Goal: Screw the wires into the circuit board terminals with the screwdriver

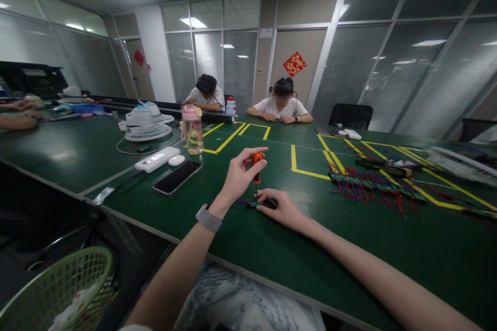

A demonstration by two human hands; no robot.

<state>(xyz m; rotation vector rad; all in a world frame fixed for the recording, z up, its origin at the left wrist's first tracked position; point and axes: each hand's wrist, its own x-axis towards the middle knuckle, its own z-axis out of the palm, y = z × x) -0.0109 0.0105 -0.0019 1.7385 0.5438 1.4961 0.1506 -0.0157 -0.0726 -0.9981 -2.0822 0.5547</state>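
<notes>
My left hand (pixel 243 173) grips an orange and black screwdriver (pixel 257 168) by its handle, thumb and fingers around it. The screwdriver stands upright with its shaft pointing down at a small green circuit board (pixel 253 204) on the table. My right hand (pixel 280 208) rests on the tabletop, its thumb and fingertips closed on the board's right end. Thin red and blue wires run out from the board's left side. Whether the tip sits in a screw is too small to tell.
Left of my hands lie a phone (pixel 177 177), a white power strip (pixel 157 159) and a pink-lidded bottle (pixel 192 132). Wired boards (pixel 376 186) are heaped at right. White fans (pixel 145 123) stand at far left. Two people sit opposite. A green basket (pixel 58 282) is below the table edge.
</notes>
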